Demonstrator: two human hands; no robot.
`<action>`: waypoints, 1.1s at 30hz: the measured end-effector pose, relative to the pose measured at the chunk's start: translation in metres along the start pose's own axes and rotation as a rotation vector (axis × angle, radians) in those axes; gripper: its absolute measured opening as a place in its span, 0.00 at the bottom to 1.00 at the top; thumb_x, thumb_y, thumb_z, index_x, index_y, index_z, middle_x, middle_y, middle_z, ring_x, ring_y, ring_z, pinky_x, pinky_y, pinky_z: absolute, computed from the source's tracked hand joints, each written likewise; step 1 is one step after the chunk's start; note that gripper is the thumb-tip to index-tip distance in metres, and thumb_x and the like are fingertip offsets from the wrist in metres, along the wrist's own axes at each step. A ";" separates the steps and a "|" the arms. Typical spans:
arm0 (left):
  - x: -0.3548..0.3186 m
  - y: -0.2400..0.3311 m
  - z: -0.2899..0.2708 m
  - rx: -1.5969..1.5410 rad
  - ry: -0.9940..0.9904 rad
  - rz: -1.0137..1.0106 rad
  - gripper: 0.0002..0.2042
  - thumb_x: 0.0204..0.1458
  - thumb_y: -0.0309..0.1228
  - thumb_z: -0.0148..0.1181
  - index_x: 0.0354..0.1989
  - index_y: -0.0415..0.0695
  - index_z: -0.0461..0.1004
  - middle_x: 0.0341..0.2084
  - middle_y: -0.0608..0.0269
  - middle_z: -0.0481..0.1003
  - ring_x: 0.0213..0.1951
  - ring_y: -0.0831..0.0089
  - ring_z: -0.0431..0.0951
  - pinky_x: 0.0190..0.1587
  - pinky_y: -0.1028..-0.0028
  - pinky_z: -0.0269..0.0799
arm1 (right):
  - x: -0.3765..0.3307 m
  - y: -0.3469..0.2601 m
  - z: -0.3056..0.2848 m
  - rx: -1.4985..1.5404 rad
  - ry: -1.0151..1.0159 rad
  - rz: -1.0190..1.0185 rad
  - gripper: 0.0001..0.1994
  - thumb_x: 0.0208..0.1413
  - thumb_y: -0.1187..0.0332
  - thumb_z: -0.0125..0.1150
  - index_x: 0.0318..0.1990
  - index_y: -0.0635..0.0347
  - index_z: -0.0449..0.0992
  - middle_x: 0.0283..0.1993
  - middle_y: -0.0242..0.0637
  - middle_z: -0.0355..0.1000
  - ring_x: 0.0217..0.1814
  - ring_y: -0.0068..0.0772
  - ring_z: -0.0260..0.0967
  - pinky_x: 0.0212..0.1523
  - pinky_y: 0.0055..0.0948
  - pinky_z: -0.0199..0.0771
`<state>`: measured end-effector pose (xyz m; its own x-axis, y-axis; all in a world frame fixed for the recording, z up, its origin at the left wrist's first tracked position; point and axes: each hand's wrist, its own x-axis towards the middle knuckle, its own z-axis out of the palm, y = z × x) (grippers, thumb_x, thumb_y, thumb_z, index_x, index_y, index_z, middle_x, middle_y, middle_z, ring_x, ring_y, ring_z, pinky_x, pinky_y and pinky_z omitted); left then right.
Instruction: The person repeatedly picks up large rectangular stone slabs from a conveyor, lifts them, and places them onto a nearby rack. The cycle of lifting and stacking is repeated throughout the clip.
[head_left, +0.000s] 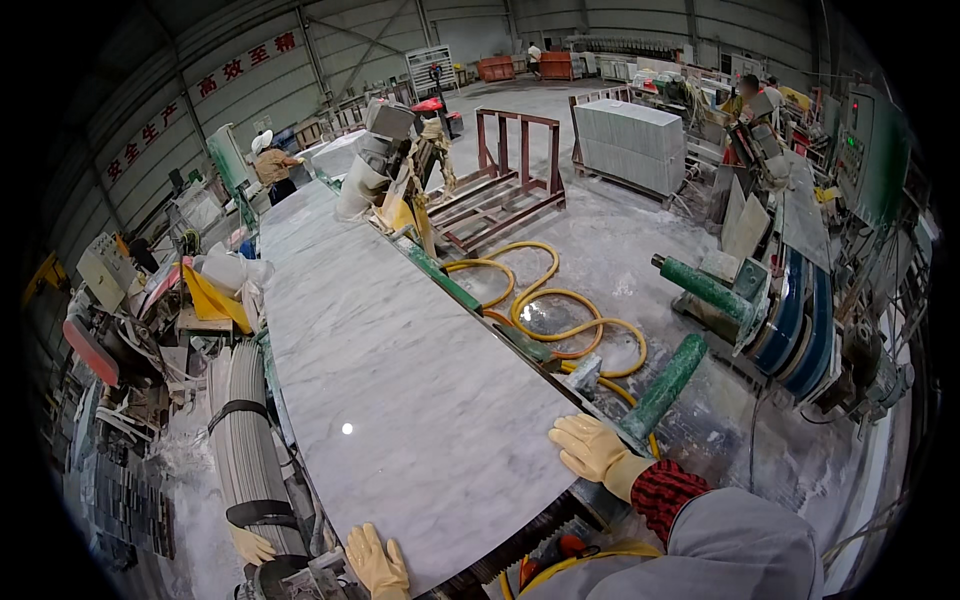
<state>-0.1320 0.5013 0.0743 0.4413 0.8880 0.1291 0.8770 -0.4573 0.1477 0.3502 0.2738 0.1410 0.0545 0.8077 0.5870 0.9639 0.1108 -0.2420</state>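
Left hand (376, 562) wrist and slab (400, 370) near corner cut off below

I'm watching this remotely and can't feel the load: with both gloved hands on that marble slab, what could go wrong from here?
1. The right hand lies flat on the marble slab at its near right edge, the left hand at the near end; fingers could get pinched under an edge.
2. The yellow hose loops over the wet floor beside the slab, a likely trip or slip.
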 end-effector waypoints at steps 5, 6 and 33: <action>-0.002 0.000 -0.002 0.002 -0.014 -0.009 0.34 0.69 0.45 0.57 0.81 0.44 0.61 0.79 0.36 0.57 0.81 0.39 0.54 0.82 0.46 0.43 | 0.000 -0.002 -0.003 0.012 0.000 0.002 0.20 0.57 0.68 0.67 0.57 0.65 0.77 0.58 0.51 0.75 0.59 0.57 0.73 0.62 0.51 0.73; -0.003 0.000 -0.002 0.001 -0.009 -0.003 0.34 0.69 0.45 0.57 0.81 0.44 0.61 0.80 0.36 0.57 0.80 0.39 0.54 0.82 0.46 0.43 | -0.001 -0.002 -0.003 0.008 0.003 0.002 0.20 0.57 0.68 0.67 0.57 0.65 0.77 0.58 0.51 0.75 0.59 0.58 0.73 0.63 0.51 0.73; -0.011 0.007 -0.007 0.022 -0.007 -0.025 0.33 0.70 0.44 0.56 0.80 0.44 0.62 0.79 0.38 0.59 0.80 0.40 0.55 0.82 0.47 0.46 | -0.011 -0.006 -0.007 0.003 0.011 0.012 0.19 0.58 0.68 0.66 0.57 0.64 0.77 0.58 0.49 0.75 0.59 0.56 0.73 0.62 0.50 0.73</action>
<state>-0.1319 0.4880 0.0806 0.4209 0.8993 0.1187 0.8915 -0.4343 0.1291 0.3454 0.2597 0.1417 0.0687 0.8028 0.5922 0.9624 0.1030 -0.2514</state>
